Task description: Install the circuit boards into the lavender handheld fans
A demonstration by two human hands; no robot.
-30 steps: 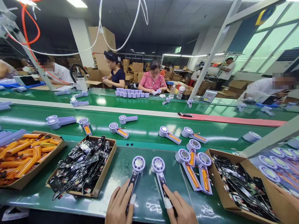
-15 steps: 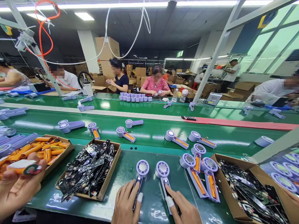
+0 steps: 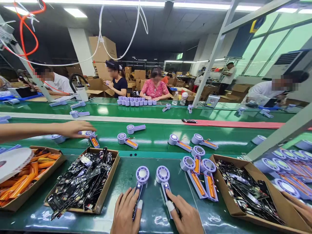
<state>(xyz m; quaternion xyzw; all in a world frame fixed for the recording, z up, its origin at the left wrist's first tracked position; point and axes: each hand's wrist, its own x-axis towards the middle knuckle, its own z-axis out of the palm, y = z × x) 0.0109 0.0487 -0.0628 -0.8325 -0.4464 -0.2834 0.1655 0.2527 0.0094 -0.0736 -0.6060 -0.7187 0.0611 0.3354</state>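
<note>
Two lavender handheld fans lie side by side on the green bench. My left hand point(image 3: 125, 211) is closed round the handle of the left fan point(image 3: 142, 175), thumb and index finger along a narrow black circuit board in it. Around the handle of the right fan point(image 3: 162, 174) my right hand point(image 3: 184, 213) is closed the same way, its index finger near the top of the board. White covers wrap both thumb tips. My palms and fingers hide the lower ends of both handles.
Boxes of black circuit boards stand left point(image 3: 98, 209) and right point(image 3: 234, 213). Several fans with orange batteries point(image 3: 196, 183) lie right of my hands. A co-worker's arm point(image 3: 48, 130) reaches across at left, above a battery box point(image 3: 55, 164) and a white disc point(image 3: 14, 162).
The view has shifted slightly right. A co-worker's hand at left, earlier holding an orange battery, no longer shows there; an arm now reaches to a belt fan. My hands keep their hold.
</note>
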